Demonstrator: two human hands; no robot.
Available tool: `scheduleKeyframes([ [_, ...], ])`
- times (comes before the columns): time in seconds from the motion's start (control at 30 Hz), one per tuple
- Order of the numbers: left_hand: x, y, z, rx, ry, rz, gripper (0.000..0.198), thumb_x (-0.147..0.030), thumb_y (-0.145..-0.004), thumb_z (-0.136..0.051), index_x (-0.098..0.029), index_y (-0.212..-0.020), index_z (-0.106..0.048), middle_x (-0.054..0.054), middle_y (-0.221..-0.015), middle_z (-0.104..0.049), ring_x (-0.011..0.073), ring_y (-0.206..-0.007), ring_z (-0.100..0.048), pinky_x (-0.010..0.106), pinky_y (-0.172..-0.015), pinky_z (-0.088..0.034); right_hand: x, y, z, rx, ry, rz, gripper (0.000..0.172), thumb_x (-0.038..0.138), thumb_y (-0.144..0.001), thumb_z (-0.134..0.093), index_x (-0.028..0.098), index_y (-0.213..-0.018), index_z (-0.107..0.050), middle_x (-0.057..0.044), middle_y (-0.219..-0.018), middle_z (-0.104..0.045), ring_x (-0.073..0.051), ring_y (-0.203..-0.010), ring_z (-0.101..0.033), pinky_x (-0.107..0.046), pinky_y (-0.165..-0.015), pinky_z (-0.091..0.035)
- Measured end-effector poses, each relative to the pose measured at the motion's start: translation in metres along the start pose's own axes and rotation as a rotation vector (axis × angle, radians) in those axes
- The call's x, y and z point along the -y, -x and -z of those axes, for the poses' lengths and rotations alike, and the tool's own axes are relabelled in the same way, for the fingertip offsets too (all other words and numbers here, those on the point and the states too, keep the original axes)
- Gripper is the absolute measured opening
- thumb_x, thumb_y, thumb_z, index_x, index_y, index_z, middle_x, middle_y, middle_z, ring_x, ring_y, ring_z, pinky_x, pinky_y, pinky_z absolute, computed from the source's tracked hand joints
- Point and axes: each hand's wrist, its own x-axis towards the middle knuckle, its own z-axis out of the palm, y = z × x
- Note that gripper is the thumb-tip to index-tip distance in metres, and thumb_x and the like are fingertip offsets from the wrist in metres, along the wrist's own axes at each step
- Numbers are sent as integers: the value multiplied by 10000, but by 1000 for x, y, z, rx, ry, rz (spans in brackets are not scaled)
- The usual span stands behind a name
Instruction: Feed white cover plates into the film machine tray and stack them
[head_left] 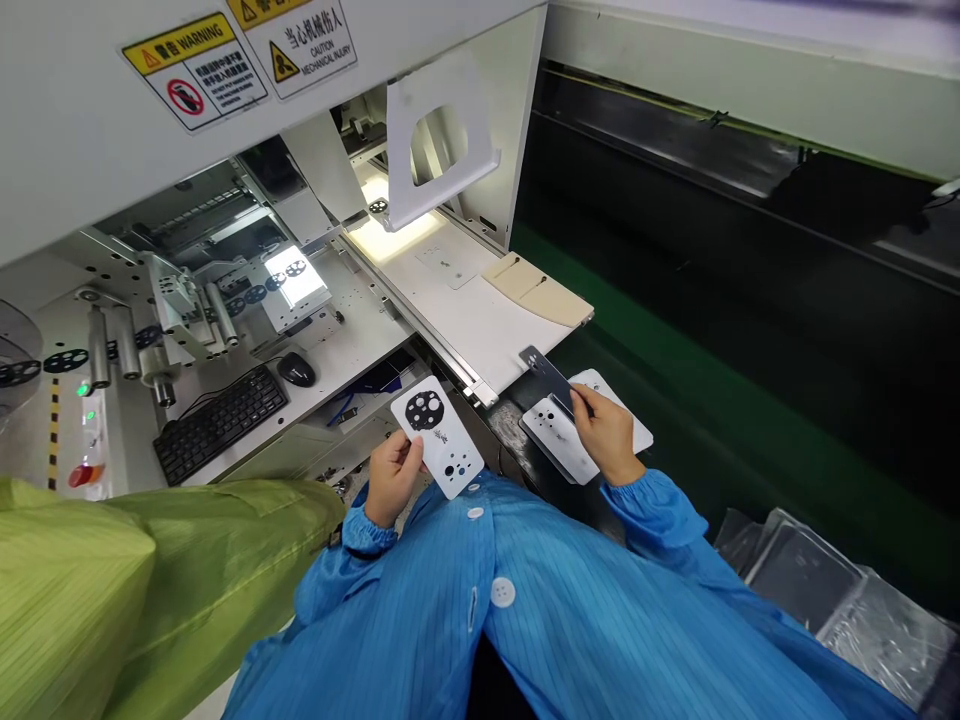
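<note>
My left hand point(391, 475) is closed on the lower edge of a white card point(437, 436) printed with a black round shape and dots, held tilted in front of my blue coat. My right hand point(602, 432) pinches a thin dark plate point(546, 376) that sticks out up and left from the fingers. It hovers over a small stack of white cards point(551, 432) lying at the end of the machine's white conveyor tray point(480, 320).
A white machine with warning labels point(196, 72) fills the left. A black keyboard point(219, 423) and mouse point(297, 369) sit on its shelf. A green belt point(697, 390) runs on the right. Plastic-wrapped trays point(817, 585) lie at lower right. A person's green sleeve point(150, 580) is at lower left.
</note>
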Motion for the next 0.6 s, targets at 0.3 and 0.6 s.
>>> scheduleKeyframes([
  [0.3, -1, 2, 4, -36, -12, -16, 264, -372, -799, -531, -152, -655, -558, -31, -470, -529, 98, -426, -497, 201, -439, -394, 38, -87, -71, 225, 266, 192, 471, 66, -883, -271, 31, -1302, -482, -163, -1326, -519, -270, -1202, -500, -371, -935, -429],
  [0.6, 18, 2, 10, -39, 10, 61, 255, -359, -834, -521, -150, -703, -583, -28, -520, -541, 102, -477, -507, 206, -478, -395, 54, -69, -102, 387, 282, 195, 564, 440, -916, -368, 95, -1359, -422, -158, -1474, -315, -369, -1361, -229, -561, -1076, -194],
])
